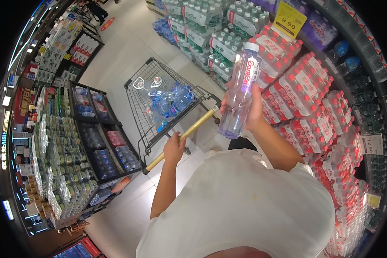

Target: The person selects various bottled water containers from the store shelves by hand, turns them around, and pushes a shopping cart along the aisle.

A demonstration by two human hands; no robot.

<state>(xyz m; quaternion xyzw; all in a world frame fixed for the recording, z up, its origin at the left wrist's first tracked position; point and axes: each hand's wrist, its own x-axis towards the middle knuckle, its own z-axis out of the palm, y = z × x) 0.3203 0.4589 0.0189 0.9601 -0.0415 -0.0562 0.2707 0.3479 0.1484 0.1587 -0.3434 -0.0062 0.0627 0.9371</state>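
My right hand (255, 109) grips a clear Ganten water bottle (233, 104) with a white cap, raised nearly upright before my chest. Its fingers wrap behind the bottle, and the label faces me. My left hand (174, 147) is closed around the yellow handle bar (198, 123) of a wire shopping cart (136, 111). Inside the cart's basket lie several water bottles (180, 100), some with blue caps and labels. Two large clear jugs (161, 83) with white carrying handles rest at the left of the load.
Shrink-wrapped packs of red-capped bottles (296, 93) are stacked close on my right. Green-labelled water packs (224, 48) stand beyond the cart. A dark shelf unit (100, 129) with drink packs borders the left, beside stacked cans (63, 154). Pale floor tiles (122, 48) run ahead, where a person's legs (98, 13) show.
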